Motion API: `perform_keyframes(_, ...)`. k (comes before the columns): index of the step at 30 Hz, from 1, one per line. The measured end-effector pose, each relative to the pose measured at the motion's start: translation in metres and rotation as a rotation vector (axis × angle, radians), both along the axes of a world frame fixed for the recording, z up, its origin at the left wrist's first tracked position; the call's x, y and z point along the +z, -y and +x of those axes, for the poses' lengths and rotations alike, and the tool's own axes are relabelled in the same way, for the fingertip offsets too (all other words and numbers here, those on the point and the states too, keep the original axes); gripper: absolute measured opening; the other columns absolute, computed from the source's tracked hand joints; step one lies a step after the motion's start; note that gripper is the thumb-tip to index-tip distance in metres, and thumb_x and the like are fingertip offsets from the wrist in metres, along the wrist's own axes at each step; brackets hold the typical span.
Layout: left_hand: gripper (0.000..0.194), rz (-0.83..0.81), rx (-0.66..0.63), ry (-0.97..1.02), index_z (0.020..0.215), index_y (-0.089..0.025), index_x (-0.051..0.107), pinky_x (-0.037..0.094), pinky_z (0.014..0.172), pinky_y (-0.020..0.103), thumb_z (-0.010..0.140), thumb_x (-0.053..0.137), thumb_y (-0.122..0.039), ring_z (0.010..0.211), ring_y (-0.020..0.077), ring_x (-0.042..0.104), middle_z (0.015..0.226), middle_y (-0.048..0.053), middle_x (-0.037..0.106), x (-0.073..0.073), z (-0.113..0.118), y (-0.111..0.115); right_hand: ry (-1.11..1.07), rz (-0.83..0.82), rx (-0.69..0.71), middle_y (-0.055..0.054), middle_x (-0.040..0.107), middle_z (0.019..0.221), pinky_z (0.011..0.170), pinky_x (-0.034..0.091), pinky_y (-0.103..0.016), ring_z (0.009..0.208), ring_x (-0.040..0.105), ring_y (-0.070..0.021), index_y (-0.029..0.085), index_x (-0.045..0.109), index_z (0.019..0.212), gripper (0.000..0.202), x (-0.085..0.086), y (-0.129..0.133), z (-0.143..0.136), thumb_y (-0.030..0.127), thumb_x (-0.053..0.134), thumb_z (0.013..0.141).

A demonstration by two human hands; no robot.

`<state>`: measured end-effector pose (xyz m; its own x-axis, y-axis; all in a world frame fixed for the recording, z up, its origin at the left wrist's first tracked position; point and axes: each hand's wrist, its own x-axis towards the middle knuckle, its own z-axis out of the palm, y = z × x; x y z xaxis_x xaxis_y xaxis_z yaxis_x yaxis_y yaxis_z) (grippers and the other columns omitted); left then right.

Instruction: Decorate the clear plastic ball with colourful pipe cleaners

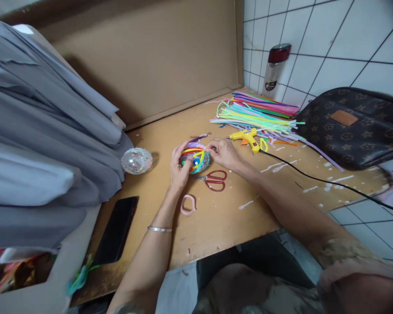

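Note:
A clear ball [204, 165] wrapped with red, yellow, teal and purple strips, with a blue round piece on its front, is held over the table. My left hand [180, 168] grips it from the left, thumb across its front. At its upper right, my right hand [223, 153] pinches the end of a light purple strip against the ball. Just below the ball lie red-handled scissors [216, 180], and a pink ring [187, 204] rests nearer the table's front edge.
A yellow glue gun [245, 138] with a black cord lies right of my hands. Behind it are colourful pipe cleaners [258, 117], a bottle [275, 69] and a brown bag [356, 126]. Another clear ball [136, 161] and a black phone [116, 230] are at left, beside grey cloth [52, 131].

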<state>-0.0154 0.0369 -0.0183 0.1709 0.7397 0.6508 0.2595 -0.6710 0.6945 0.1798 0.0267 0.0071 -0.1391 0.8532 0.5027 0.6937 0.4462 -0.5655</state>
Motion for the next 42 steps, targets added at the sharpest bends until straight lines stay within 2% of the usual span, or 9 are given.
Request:
perform_keyframes(11, 0.043, 0.026, 0.013, -0.020, 0.128, -0.027, 0.063, 0.043, 0.108, 0.045, 0.088, 0.061, -0.042, 0.121, 0.0261, 0.056, 0.127, 0.008, 0.061, -0.0015, -0.0006, -0.0026, 0.012, -0.111, -0.020, -0.006, 0.069, 0.070, 0.061, 0.035, -0.027, 0.061, 0.051, -0.0143, 0.014, 0.073, 0.079, 0.016, 0.0020, 0.0002, -0.0001, 0.018, 0.058, 0.084)
perform_keyframes(24, 0.035, 0.017, -0.013, -0.032, 0.122, -0.032, 0.068, 0.041, 0.110, 0.048, 0.087, 0.060, -0.035, 0.121, 0.0249, 0.055, 0.123, 0.006, 0.060, 0.0033, -0.0011, -0.0003, 0.044, -0.037, -0.018, -0.008, 0.070, 0.080, 0.066, 0.038, -0.029, 0.069, 0.055, -0.0161, 0.015, 0.072, 0.079, 0.018, 0.0021, 0.0039, -0.0024, 0.016, 0.055, 0.085)
perform_keyframes(29, 0.037, 0.012, -0.008, -0.035, 0.123, -0.030, 0.067, 0.043, 0.108, 0.047, 0.087, 0.061, -0.034, 0.121, 0.0253, 0.055, 0.124, 0.007, 0.061, 0.0040, -0.0020, 0.0002, -0.024, -0.026, -0.006, -0.007, 0.069, 0.078, 0.065, 0.039, -0.028, 0.067, 0.054, -0.0151, 0.015, 0.072, 0.078, 0.014, 0.0008, 0.0031, -0.0013, 0.017, 0.058, 0.083)
perform_keyframes(35, 0.043, 0.008, -0.003, -0.061, 0.127, -0.026, 0.063, 0.043, 0.108, 0.045, 0.086, 0.062, -0.037, 0.122, 0.0260, 0.056, 0.128, 0.008, 0.060, 0.0034, -0.0014, 0.0019, -0.227, -0.028, 0.081, -0.004, 0.070, 0.078, 0.061, 0.041, -0.025, 0.061, 0.054, -0.0123, 0.015, 0.071, 0.081, 0.011, 0.0016, -0.0004, -0.0011, 0.017, 0.060, 0.081)
perform_keyframes(42, 0.054, -0.096, -0.039, -0.023, 0.134, -0.025, 0.057, 0.043, 0.108, 0.048, 0.084, 0.066, -0.045, 0.124, 0.0285, 0.057, 0.134, 0.011, 0.060, 0.0047, 0.0029, 0.0059, -0.251, -0.010, 0.068, -0.004, 0.072, 0.073, 0.063, 0.043, -0.025, 0.066, 0.059, -0.0140, 0.016, 0.073, 0.075, 0.012, -0.0001, -0.0019, 0.0001, 0.012, 0.062, 0.079)
